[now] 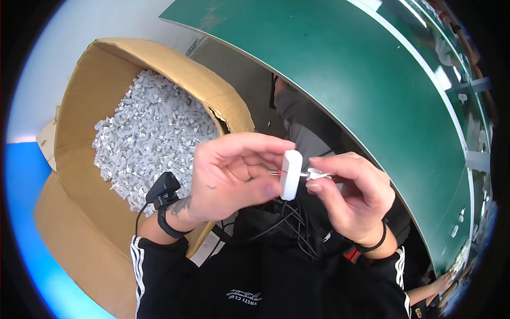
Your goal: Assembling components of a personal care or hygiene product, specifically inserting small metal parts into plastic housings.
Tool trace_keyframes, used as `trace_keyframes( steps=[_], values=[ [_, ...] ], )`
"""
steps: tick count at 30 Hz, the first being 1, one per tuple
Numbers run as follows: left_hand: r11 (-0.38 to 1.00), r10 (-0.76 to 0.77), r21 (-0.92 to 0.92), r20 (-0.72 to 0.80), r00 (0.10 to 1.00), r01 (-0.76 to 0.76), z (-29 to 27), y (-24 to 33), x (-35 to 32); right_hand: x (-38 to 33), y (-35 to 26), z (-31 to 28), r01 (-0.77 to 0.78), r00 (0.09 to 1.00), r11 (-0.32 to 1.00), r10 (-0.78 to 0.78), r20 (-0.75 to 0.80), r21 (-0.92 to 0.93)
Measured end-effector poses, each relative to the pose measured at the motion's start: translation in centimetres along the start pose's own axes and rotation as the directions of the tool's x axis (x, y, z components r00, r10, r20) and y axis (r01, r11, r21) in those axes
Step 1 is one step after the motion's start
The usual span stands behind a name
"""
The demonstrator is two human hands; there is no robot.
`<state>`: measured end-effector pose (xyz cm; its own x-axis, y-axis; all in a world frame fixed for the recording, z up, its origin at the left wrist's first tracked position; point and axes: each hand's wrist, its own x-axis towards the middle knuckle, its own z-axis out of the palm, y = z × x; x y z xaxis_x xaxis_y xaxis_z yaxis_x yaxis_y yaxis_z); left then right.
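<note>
- The white housing point(290, 175) is held in front of the torso, its long side running near to far; it is pinched by the left hand point(241, 178), with a fingertip at the far end and the thumb against its left face.
- The small white piece point(316, 174), just right of the housing, is clamped between the thumb and forefinger of the right hand point(345, 189).
- Fine wires point(274, 173) are seen at the housing's left; whether they are passed through it or beside it cannot be told.
- The bare wire ends could be bent or splayed if they were brushed by the left palm or fingers.
- The wires could be strained at the small piece if the two hands were drawn apart too hard.
- The housing could be tipped or dropped if the light thumb grip were slackened.
- The housing could be snagged on the black cable point(300, 228), which is looped close below.
- At the left, a cardboard box point(74, 114) is heaped with small white parts point(154, 133).
- At the far right, a green table point(340, 58) is stretched; a few loose pieces point(455, 231) are scattered along its right edge.
- At the near right, a co-worker's hand point(442, 283) is seen.
</note>
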<state>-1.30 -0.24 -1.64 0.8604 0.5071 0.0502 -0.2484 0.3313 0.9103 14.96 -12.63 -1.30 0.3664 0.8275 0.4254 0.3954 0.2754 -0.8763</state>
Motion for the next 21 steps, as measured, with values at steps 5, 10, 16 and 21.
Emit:
trace_keyframes(
  steps=[5, 10, 16, 21],
  values=[
    [0.985, -0.016, 0.172, 0.018, 1.000, 0.013, 0.0, 0.2, 0.0, 0.0, 0.3, -0.4, 0.260, 0.965, 0.953, -0.262, 0.007, -0.152],
    [0.998, -0.054, -0.042, 0.062, 0.997, 0.057, 0.1, 0.3, 0.0, 0.0, 0.7, -0.3, 0.512, 0.855, 0.813, -0.513, 0.076, -0.278],
    [0.994, -0.108, -0.002, -0.043, 0.993, 0.108, 0.4, -0.6, -0.3, -0.2, 0.8, -0.1, 0.518, 0.850, 0.797, -0.522, 0.077, -0.310],
    [0.995, -0.096, -0.037, -0.085, 0.992, 0.093, 0.5, -1.0, -0.2, -0.8, 1.3, 0.0, 0.514, 0.850, 0.802, -0.523, 0.058, -0.303]
  ],
)
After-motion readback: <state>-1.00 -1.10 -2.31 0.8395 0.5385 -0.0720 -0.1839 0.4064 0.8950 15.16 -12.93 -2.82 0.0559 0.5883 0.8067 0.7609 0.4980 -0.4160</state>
